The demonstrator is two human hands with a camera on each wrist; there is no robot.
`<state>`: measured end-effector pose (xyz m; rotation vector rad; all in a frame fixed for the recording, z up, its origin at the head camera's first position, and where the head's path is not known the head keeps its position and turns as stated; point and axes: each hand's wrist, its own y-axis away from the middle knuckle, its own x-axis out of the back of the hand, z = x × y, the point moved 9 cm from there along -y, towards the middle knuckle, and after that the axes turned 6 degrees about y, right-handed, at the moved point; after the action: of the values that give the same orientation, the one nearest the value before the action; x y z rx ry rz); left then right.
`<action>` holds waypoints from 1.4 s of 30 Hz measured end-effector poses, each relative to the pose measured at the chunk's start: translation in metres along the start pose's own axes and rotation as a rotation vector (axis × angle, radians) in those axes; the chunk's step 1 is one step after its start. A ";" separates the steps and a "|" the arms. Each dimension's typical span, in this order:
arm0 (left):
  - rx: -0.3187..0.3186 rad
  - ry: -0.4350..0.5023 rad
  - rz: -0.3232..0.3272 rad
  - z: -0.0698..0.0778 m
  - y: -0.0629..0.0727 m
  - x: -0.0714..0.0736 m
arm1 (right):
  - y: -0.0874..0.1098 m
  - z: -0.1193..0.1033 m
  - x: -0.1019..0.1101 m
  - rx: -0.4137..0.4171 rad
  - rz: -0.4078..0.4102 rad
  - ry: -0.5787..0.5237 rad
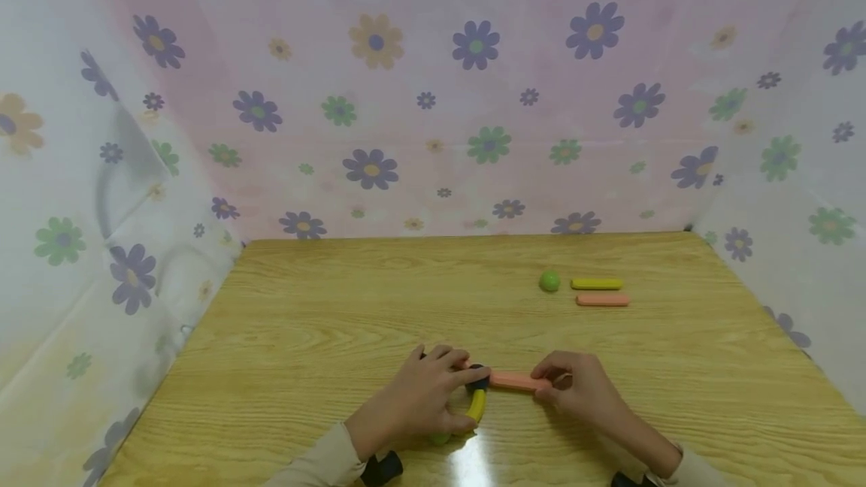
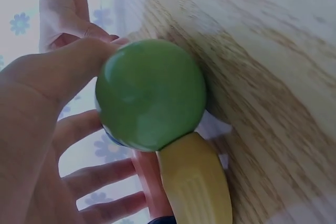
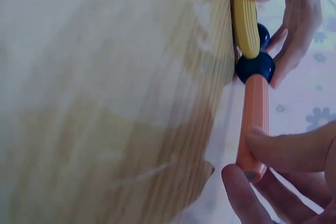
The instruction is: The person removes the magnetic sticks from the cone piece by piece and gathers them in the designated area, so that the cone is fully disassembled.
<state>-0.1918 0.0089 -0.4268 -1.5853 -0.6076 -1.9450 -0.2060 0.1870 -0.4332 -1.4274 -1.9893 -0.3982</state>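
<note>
My left hand (image 1: 416,400) holds a joined toy of coloured sticks and balls on the table. Its thumb rests on the curved yellow stick (image 3: 245,17) and its index finger is at the dark blue ball (image 1: 478,376). A green ball (image 2: 152,95) joins the yellow stick's near end, while another orange stick (image 2: 151,182) shows behind it in the left wrist view. A straight orange stick (image 1: 510,380) sticks out rightward, touching the dark ball. My right hand (image 1: 582,385) pinches its outer end between thumb and fingers. Part of the toy is hidden under the left hand.
Farther back on the wooden table (image 1: 338,284) lie a loose green ball (image 1: 549,281), a yellow stick (image 1: 596,284) and an orange stick (image 1: 603,300). Flowered cloth (image 1: 419,74) walls the table at the back and sides.
</note>
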 end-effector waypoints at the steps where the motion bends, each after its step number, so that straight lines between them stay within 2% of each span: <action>1: 0.007 0.003 -0.001 0.000 0.000 0.000 | 0.001 -0.001 0.000 -0.011 0.007 -0.001; 4: 0.005 0.006 0.022 0.001 -0.003 0.003 | 0.003 -0.003 0.000 -0.035 0.028 -0.002; 11: -0.028 0.080 0.142 0.009 -0.017 0.010 | 0.003 -0.002 -0.001 -0.058 0.058 0.004; 17: 0.020 0.129 0.173 0.008 -0.025 0.011 | 0.005 -0.003 0.001 -0.045 0.094 0.037; 21: 0.057 0.159 0.173 0.004 -0.026 0.010 | 0.006 -0.005 0.006 -0.033 0.124 0.061; 26: 0.106 0.202 0.165 -0.006 -0.023 0.012 | 0.012 0.009 0.028 -0.084 0.173 0.072; 29: 0.121 0.235 0.160 -0.009 -0.021 0.013 | 0.012 0.017 0.039 -0.109 0.175 0.050; 35: 0.095 0.213 0.160 -0.009 -0.020 0.014 | 0.008 0.022 0.050 -0.090 0.133 -0.030; 38: 0.064 0.186 0.134 -0.007 -0.017 0.013 | 0.009 0.025 0.057 -0.084 0.129 -0.060; 42: 0.022 0.196 0.079 -0.007 -0.012 0.010 | 0.008 0.027 0.066 -0.032 0.118 -0.068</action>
<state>-0.2064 0.0123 -0.4181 -1.3633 -0.4778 -1.9974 -0.2198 0.2534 -0.4108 -1.5890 -1.9475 -0.3348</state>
